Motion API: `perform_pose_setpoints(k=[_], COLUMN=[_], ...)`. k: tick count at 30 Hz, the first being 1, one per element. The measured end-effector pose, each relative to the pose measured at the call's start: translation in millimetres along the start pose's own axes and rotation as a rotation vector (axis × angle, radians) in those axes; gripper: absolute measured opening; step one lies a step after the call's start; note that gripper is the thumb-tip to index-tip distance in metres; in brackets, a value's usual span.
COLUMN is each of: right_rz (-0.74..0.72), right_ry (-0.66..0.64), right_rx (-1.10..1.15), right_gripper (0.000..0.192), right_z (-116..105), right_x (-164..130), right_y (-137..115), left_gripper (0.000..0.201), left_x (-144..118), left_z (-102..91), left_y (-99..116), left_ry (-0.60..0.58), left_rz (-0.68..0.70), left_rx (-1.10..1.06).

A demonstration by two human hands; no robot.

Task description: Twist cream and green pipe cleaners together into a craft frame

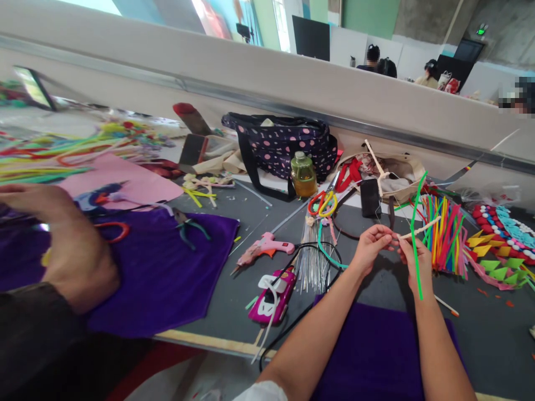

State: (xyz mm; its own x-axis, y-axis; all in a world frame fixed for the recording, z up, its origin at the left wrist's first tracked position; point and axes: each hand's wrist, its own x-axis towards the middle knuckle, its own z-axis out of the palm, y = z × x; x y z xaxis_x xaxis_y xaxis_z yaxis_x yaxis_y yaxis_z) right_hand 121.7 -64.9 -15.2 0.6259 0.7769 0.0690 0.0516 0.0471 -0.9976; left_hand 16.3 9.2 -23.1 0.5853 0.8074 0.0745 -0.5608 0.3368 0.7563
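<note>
My left hand [373, 245] and my right hand [418, 260] meet above the dark table, fingertips pinched together. Between them is a thin cream pipe cleaner [430, 225], its free end pointing up to the right. A bright green pipe cleaner [415, 236] runs upright across my right hand, apparently held in its fingers. Below my forearms lies a purple cloth [368, 345]. Beside my right hand is a bundle of colourful pipe cleaners [445, 236]. Left of my left arm are a bunch of thin metal wires [311, 262] and a teal pipe cleaner [328, 255].
A pink glue gun [267, 249], a magenta toy-car-like object [273, 298] and scissors [328, 201] lie left of my arms. Behind stand a bottle [304, 181] and a patterned bag [284, 145]. A co-worker's hand [75, 245] and pliers [186, 225] are at left.
</note>
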Motion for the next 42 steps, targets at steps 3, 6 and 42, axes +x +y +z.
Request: perform_pose_setpoints(k=[3,6,42], right_rz=[-0.013,-0.041,0.032], right_ry=[-0.004,-0.005,0.050], right_rx=[-0.019,-0.053,-0.139], right_gripper=[0.029,0.029,0.037], right_z=[-0.6,-1.6,-6.9], right_x=[0.3,0.6,9.5], right_y=[1.1,2.2,15.7], left_gripper=[0.029,0.028,0.021], left_x=[-0.4,-0.8,1.6], left_z=[0.6,1.4,5.5], left_y=[0.8,2.0,-14.4], left_ry=[-0.007,-0.001,0.131], left_rz=[0.002,0.007,0.053], left_rx=[0.015,0.034,0.169])
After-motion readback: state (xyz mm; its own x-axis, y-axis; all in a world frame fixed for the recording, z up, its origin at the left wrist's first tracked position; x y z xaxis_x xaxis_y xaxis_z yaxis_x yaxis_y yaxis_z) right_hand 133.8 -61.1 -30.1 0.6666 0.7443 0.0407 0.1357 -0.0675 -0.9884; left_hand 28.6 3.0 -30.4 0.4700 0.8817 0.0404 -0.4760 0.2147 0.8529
